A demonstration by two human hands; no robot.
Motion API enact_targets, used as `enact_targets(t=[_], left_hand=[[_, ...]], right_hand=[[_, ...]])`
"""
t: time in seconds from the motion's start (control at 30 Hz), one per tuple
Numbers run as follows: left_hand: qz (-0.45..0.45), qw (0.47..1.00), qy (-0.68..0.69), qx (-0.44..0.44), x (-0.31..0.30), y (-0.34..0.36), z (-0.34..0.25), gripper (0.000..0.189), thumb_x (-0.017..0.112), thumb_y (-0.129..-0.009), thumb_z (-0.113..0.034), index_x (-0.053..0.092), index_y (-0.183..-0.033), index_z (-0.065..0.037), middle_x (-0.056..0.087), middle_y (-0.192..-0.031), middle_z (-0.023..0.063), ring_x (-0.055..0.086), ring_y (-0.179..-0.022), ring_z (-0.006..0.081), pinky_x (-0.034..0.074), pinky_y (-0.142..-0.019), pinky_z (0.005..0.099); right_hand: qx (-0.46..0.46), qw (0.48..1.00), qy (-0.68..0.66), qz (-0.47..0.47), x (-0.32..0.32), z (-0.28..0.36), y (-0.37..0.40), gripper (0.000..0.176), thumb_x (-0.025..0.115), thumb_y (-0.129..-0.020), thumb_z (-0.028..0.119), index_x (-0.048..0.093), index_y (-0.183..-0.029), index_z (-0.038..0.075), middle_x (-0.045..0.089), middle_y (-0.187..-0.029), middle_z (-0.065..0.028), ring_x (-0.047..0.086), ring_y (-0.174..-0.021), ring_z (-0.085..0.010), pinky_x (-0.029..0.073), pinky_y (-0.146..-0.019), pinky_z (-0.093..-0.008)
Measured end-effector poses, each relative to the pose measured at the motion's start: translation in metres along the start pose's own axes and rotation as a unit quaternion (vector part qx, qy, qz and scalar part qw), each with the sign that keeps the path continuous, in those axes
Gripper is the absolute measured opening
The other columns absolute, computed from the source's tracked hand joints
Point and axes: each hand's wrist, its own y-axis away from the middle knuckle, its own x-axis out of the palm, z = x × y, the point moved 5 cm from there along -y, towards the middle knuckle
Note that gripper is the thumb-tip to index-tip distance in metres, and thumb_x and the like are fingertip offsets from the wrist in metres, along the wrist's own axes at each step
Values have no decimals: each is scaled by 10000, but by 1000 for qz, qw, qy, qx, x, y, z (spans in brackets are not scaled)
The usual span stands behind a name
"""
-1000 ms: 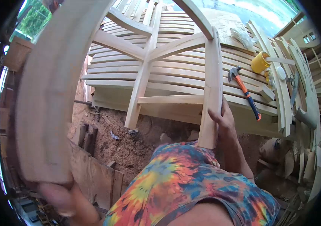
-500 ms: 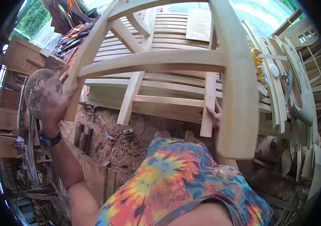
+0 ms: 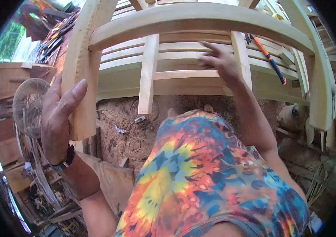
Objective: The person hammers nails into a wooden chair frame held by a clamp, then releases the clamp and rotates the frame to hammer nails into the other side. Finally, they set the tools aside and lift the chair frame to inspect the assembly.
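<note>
A pale wooden chair frame (image 3: 199, 19) with curved rails and thick legs stands tilted close in front of me. My left hand (image 3: 59, 114) is closed around its left leg (image 3: 83, 79), thumb on the near face. My right hand (image 3: 223, 65) is beneath the curved rail, between two thinner uprights, with its index finger stretched out and nothing visible in it. Motion blurs its fingers a little. Right of that hand, a hammer (image 3: 269, 59) with an orange and black handle lies on the slatted wood.
Pale slats (image 3: 126, 55) form a work surface under the frame. A round fan guard (image 3: 29, 106) stands at left, near wooden panels (image 3: 6, 81). Scrap wood (image 3: 59, 35) is heaped at upper left. Sawdust and shavings (image 3: 124, 138) cover the ground.
The chair frame has turned and shifted nearer. My left hand has gone from spread at the leg to closed around it. My right hand has moved up from an upright; the hammer now shows.
</note>
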Motion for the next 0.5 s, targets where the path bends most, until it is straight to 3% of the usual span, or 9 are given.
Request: enact_targets(t=[0.03,0.07,0.1,0.17,0.27,0.37,0.47,0.5], left_hand=[[2,1000,1,4,0,-1,1,634,623,-861,-396,492,-1290,52,620,-1085,116,588,-912,146,465,-810,285],[2,1000,3,11,0,-1,-1,635,622,-859,-397,494,-1289,53,621,-1082,119,588,-911,148,464,-817,290],[9,1000,1,15,0,-1,-3,631,620,-860,-395,496,-1286,54,624,-1070,121,590,-902,149,466,-808,286],[22,1000,-3,21,1,1,-9,624,617,-860,-390,499,-1280,56,630,-1047,125,594,-885,149,469,-791,278],[27,999,12,30,1,2,-9,604,618,-861,-375,508,-1266,59,636,-1011,130,600,-857,149,472,-756,265],[14,998,49,47,4,3,-13,577,624,-861,-360,520,-1242,60,634,-978,121,593,-815,143,471,-725,256],[33,998,43,25,0,2,-9,555,641,-853,-346,531,-1218,58,628,-962,108,578,-803,134,467,-730,257],[25,998,56,21,0,3,-9,548,645,-849,-332,529,-1218,56,625,-963,104,574,-802,133,465,-729,256]], right_hand=[[105,976,-159,110,33,-2,-13,587,574,-909,148,364,-1435,-5,656,-959,-137,636,-800,-168,526,-759,-299],[157,941,-265,137,57,-19,-39,524,541,-923,145,395,-1405,3,637,-871,-114,605,-727,-154,520,-676,-290],[216,897,-357,149,76,-24,-62,341,509,-929,142,509,-1242,7,611,-806,-98,573,-665,-155,506,-616,-294],[177,799,-517,250,99,-64,-129,191,477,-922,150,541,-1050,23,601,-781,-94,557,-638,-155,501,-602,-280],[197,783,-578,121,122,-81,-164,160,463,-904,174,521,-946,32,570,-735,-72,532,-609,-153,488,-598,-286],[136,737,-645,149,135,-84,-171,217,479,-881,206,521,-966,11,570,-787,-78,531,-636,-158,484,-628,-317],[132,702,-692,100,146,-78,-167,133,476,-829,161,520,-837,36,522,-715,-82,469,-565,-147,442,-582,-319],[108,693,-705,108,151,-73,-168,209,447,-860,224,530,-896,36,532,-743,-86,464,-562,-153,432,-569,-321]])
